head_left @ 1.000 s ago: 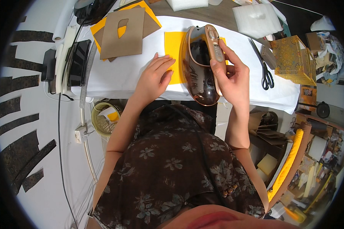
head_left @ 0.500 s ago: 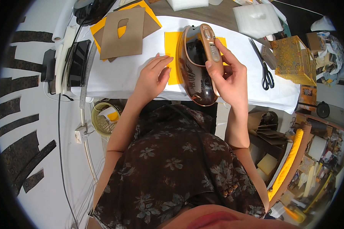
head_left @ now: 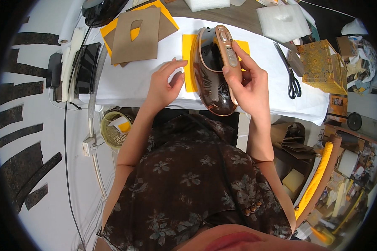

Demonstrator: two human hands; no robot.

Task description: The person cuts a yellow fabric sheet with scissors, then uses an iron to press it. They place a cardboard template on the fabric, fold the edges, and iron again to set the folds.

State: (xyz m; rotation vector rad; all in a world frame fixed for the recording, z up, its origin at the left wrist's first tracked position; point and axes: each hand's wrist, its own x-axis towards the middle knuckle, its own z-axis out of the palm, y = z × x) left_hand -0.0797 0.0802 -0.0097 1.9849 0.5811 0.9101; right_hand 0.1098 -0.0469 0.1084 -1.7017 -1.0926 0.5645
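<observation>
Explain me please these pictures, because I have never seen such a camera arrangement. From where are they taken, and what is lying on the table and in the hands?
There is no robot here, only a person's two bare hands. The view comes from a wide fisheye camera worn on the head and looking down, so straight edges look bent.

The right hand grips the handle of an iron, which is over a yellow sheet. The left hand is empty, its fingertips near the sheet's left edge.

On the white cover lie a brown board with a cut-out and, to the right, black scissors beside a patterned gold box.
</observation>
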